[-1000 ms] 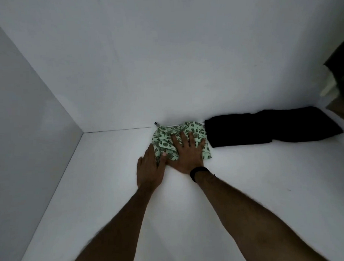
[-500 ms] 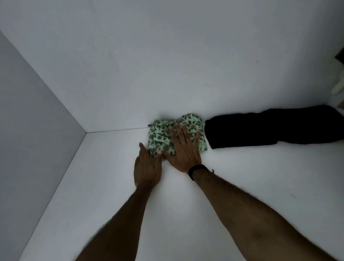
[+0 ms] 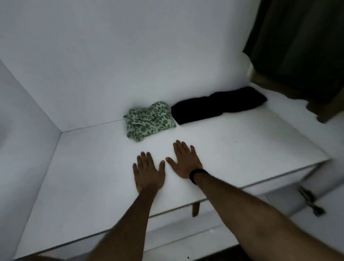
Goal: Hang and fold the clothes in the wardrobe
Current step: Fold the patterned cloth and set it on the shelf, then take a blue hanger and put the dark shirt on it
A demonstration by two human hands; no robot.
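Head view, single frame.

Shelf [image 3: 236,151]: white wardrobe shelf, flat, bounded by a white back wall and a white left side panel; front edge visible at lower right.

Green patterned garment [image 3: 150,123]: folded into a small bundle, pale green with a dark leaf print, lying at the back of the shelf against the rear wall. A small dark tip protrudes at its left edge; what it is cannot be told.

Black garment [image 3: 217,107]: folded, long and low, lying just beside the green bundle on its right, also along the rear wall.

Left hand [image 3: 148,173]: palm down, fingers spread wide, holding nothing, over the bare shelf in front of the green bundle and apart from it.

Right hand [image 3: 185,162]: palm down, fingers spread wide, holding nothing, just beside the left hand, thumbs nearly meeting. Dark wristband [image 3: 195,175] on its wrist.

Dark hanging fabric [image 3: 304,47]: upper right, beyond the shelf end, blurred.

Metal latch [image 3: 311,202]: lower right, below the shelf edge, blurred.
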